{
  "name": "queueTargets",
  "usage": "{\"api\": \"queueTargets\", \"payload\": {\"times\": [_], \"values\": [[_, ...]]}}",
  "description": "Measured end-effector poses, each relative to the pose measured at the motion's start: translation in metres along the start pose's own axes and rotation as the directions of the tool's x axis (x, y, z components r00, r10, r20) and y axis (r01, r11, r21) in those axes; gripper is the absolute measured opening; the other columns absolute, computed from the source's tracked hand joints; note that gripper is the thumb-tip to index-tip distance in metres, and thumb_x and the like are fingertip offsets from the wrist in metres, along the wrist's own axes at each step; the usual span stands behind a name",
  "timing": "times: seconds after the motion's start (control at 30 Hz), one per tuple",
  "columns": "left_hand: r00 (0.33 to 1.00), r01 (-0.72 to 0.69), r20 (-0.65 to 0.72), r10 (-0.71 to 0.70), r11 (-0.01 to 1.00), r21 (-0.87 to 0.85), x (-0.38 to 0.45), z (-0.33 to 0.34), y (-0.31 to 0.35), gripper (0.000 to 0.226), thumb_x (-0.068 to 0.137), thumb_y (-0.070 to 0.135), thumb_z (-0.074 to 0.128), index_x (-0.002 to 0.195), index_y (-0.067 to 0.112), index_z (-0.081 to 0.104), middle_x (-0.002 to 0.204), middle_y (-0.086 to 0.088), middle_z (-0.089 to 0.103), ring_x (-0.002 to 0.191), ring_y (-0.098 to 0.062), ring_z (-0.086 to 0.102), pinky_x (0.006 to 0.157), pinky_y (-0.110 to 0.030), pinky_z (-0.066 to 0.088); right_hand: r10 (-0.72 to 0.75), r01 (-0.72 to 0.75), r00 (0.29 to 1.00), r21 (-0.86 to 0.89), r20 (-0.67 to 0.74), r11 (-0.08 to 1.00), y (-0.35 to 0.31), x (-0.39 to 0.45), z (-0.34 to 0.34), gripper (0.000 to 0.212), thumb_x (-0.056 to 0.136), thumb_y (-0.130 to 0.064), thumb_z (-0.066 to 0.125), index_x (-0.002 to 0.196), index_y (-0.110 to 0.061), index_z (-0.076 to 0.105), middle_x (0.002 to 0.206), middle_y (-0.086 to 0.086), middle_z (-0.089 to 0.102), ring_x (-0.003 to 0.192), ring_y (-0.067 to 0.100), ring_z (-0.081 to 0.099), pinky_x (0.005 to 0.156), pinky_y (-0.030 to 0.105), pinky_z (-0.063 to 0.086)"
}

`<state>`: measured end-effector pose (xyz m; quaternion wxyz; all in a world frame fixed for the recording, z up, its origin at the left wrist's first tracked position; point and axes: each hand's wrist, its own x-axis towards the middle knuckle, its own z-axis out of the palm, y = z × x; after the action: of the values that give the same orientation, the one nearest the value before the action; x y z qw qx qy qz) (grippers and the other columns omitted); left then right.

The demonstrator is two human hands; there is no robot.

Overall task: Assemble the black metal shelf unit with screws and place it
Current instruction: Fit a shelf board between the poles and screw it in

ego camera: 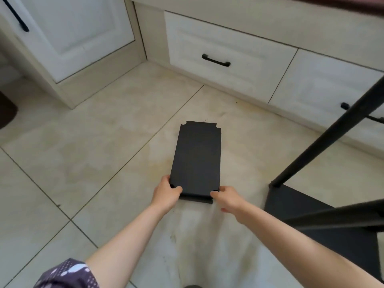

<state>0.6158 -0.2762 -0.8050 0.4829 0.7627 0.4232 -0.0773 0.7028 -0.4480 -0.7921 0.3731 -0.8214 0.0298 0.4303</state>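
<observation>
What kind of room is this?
Probably a kitchen or another room at home: a tiled floor, white cabinets with a black-handled drawer, and both hands gripping a black shelf panel on the floor.

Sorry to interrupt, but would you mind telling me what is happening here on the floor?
A person is holding a flat black shelf panel by its near corners, the left hand on one and the right hand on the other, low over the tiled floor. A partly built black frame stands to the right. The panel is not yet joined to it.
</observation>
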Motion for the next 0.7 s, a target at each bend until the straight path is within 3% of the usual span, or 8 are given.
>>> {"api": "queueTargets", "payload": {"times": [0.03, 0.13, 0.23, 0.33, 0.43, 0.53, 0.63, 0.7], "values": [[1.0, -0.005, -0.021, 0.005, 1.0, -0.006, -0.001, 0.001, 0.0, 0.048, 0.092, 0.016, 0.06, 0.138, 0.014, 0.047, 0.112, 0.006, 0.055, 0.094, -0.014, 0.052, 0.068, -0.019, 0.039, 0.006, -0.006, 1.0, 0.015, -0.012, 1.0, 0.001, 0.003, 0.001, 0.027, 0.094, -0.023, 0.054, 0.11, -0.005, 0.065, 0.093, 0.006, 0.058, 0.083, 0.021, 0.051, 0.074, 0.03, 0.042], [0.997, -0.002, -0.081, -0.003, 0.998, -0.062, -0.003, 0.004, 0.006, 0.053, 0.092, 0.018, 0.063, 0.141, 0.009, 0.045, 0.133, -0.006, 0.055, 0.107, -0.02, 0.056, 0.093, -0.029, 0.044, 0.022, -0.014, 0.997, 0.102, -0.07, 0.995, 0.004, 0.005, 0.001, 0.028, 0.093, -0.024, 0.059, 0.103, 0.0, 0.068, 0.092, 0.007, 0.062, 0.086, 0.022, 0.055, 0.083, 0.032, 0.048], [0.982, 0.082, -0.148, -0.119, 0.969, -0.232, -0.003, 0.003, 0.011, 0.054, 0.093, 0.024, 0.065, 0.139, 0.007, 0.045, 0.139, -0.014, 0.049, 0.119, -0.03, 0.056, 0.105, -0.04, 0.044, 0.055, -0.019, 0.988, 0.239, -0.146, 0.971, 0.004, 0.002, -0.002, 0.02, 0.094, -0.026, 0.064, 0.08, -0.012, 0.064, 0.106, 0.013, 0.067, 0.098, 0.027, 0.062, 0.099, 0.042, 0.051], [0.971, 0.13, -0.139, -0.194, 0.918, -0.375, -0.003, 0.0, 0.011, 0.05, 0.094, 0.025, 0.066, 0.137, 0.004, 0.048, 0.136, -0.015, 0.053, 0.118, -0.032, 0.057, 0.106, -0.045, 0.046, 0.093, -0.048, 0.993, 0.466, -0.074, 0.883, 0.0, -0.008, -0.004, 0.026, 0.094, -0.023, 0.065, 0.108, -0.002, 0.058, 0.106, 0.009, 0.062, 0.093, 0.025, 0.065, 0.09, 0.035, 0.055], [0.976, 0.145, -0.044, -0.215, 0.784, -0.604, -0.008, -0.006, 0.011, 0.028, 0.094, 0.015, 0.068, 0.118, 0.002, 0.06, 0.116, -0.018, 0.067, 0.094, -0.028, 0.066, 0.098, -0.049, 0.054, 0.061, -0.061, 0.998, 0.605, 0.021, 0.794, -0.009, -0.025, -0.005, 0.028, 0.097, -0.017, 0.062, 0.119, -0.002, 0.052, 0.111, 0.012, 0.065, 0.084, 0.023, 0.072, 0.076, 0.035, 0.057], [0.977, 0.198, 0.098, -0.191, 0.631, -0.75, -0.017, -0.019, 0.008, 0.026, 0.093, 0.01, 0.069, 0.116, -0.001, 0.061, 0.105, -0.017, 0.069, 0.082, -0.026, 0.068, 0.079, -0.038, 0.06, 0.038, -0.035, 0.999, 0.664, 0.01, 0.747, -0.014, -0.043, -0.014, 0.03, 0.097, -0.012, 0.06, 0.123, 0.0, 0.051, 0.118, 0.016, 0.064, 0.087, 0.026, 0.071, 0.082, 0.041, 0.055], [0.968, 0.247, 0.219, -0.119, 0.59, -0.769, -0.03, -0.026, 0.001, 0.016, 0.092, 0.014, 0.071, 0.104, 0.004, 0.069, 0.095, -0.01, 0.073, 0.071, -0.019, 0.071, 0.063, -0.029, 0.06, 0.0, -0.022, 0.999, 0.679, 0.033, 0.733, -0.013, -0.062, -0.019, 0.018, 0.097, -0.009, 0.06, 0.111, -0.001, 0.053, 0.121, 0.019, 0.062, 0.092, 0.031, 0.07, 0.088, 0.045, 0.055], [0.959, 0.275, 0.265, -0.101, 0.568, -0.776, -0.041, -0.026, -0.007, 0.018, 0.092, 0.02, 0.071, 0.106, 0.008, 0.07, 0.095, -0.006, 0.075, 0.073, -0.017, 0.071, 0.062, -0.028, 0.059, -0.022, -0.01, 0.999, 0.67, 0.039, 0.742, -0.01, -0.075, -0.02, 0.017, 0.097, -0.008, 0.06, 0.111, -0.002, 0.052, 0.123, 0.021, 0.06, 0.096, 0.034, 0.07, 0.087, 0.046, 0.056]]}}
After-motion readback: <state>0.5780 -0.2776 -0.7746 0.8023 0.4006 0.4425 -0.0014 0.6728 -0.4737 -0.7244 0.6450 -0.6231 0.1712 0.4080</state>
